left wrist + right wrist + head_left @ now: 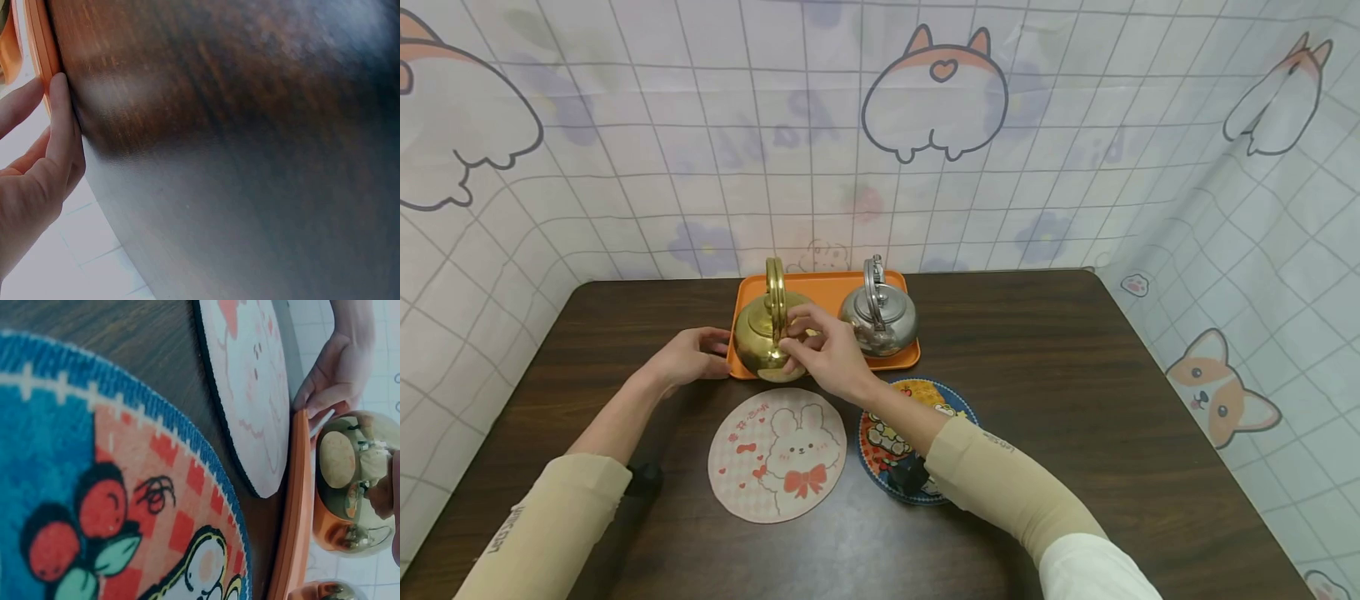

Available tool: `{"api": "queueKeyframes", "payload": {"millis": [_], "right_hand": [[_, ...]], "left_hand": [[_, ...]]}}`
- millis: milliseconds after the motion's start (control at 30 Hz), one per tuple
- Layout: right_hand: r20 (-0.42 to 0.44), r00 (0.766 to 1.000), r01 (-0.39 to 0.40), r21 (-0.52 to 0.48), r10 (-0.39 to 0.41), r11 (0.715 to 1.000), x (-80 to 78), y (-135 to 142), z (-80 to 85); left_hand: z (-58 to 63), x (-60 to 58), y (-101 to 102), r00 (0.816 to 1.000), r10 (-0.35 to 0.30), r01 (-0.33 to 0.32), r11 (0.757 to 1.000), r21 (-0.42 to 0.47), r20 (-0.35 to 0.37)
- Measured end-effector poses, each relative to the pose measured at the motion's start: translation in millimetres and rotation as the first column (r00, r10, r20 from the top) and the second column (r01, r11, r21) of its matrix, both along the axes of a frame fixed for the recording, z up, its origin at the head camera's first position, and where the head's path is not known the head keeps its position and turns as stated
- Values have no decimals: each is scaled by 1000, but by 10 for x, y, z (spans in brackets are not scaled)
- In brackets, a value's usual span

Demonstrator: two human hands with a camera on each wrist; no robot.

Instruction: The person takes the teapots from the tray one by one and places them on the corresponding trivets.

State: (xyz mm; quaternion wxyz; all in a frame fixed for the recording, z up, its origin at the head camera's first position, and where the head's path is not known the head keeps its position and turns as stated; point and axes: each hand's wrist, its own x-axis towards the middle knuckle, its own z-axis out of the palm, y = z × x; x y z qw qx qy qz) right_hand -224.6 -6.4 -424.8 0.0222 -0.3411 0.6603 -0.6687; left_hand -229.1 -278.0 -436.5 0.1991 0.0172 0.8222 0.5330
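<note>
A gold kettle (752,337) with a tall overhead handle stands at the left of an orange tray (820,283). My right hand (835,354) is at the near side of this kettle, thumb tip against the lower end of its handle and other fingers bent beside it. Whether they grip is partly hidden. My left hand (688,358) holds the tray's left edge near the front corner. In the left wrist view its fingertips (59,90) lie on the tray's rim (42,47). A silver kettle (883,321) stands at the tray's right, untouched.
In front of the tray lies a round pink rabbit mat (775,458). Right of it, partly under my right forearm, lies a round patterned mat (958,400) with a blue border. The dark wooden table (1037,350) meets a patterned cloth backdrop (820,183) behind and at both sides.
</note>
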Motion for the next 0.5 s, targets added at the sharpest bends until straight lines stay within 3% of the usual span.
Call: {"api": "queueKeyframes", "payload": {"millis": [500], "right_hand": [[36, 999, -3, -11, 4, 1000, 172, 72, 75]], "left_hand": [[25, 8, 15, 1000, -2, 2, 1000, -13, -2]]}}
